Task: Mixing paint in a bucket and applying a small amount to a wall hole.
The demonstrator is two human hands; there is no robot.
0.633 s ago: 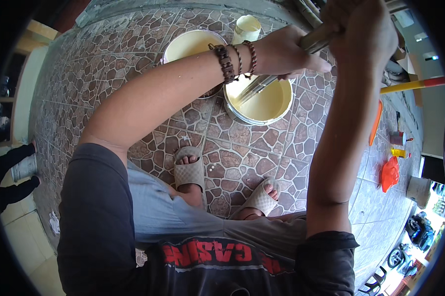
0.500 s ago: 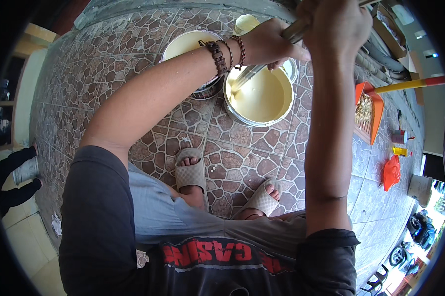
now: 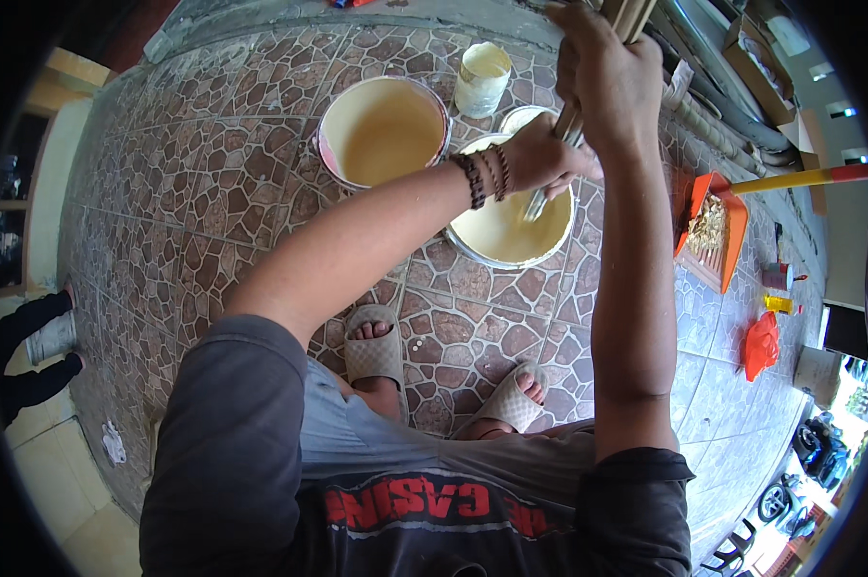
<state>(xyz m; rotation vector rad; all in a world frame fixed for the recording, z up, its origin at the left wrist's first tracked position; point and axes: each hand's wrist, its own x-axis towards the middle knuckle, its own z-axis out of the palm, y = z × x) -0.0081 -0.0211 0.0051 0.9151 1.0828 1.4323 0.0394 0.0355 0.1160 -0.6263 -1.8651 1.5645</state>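
Observation:
Both my hands are wrapped round one long stirring stick [image 3: 570,123], which slants down into a bucket [image 3: 499,263] of cream paint [image 3: 496,229]. My left hand [image 3: 540,156], with braided bracelets at the wrist, grips low on it, just over the bucket's rim. Higher up, my right hand [image 3: 612,82] holds it near the top, where it looks like pale wood. The tip is under the paint and hidden. My left forearm and hand cover part of the bucket's far rim.
A larger bucket [image 3: 336,159] with a cream-coated inside stands to the left. Behind are a cream-smeared can [image 3: 482,82] and a small round container [image 3: 522,117]. On the right lie an orange dustpan [image 3: 727,236] with debris and a red plastic bag [image 3: 763,346]. My sandalled feet flank the near floor.
The stick's lower end has swept from the bucket's left side to its right. My left hand has moved slightly right and down; my right hand has shifted left and down.

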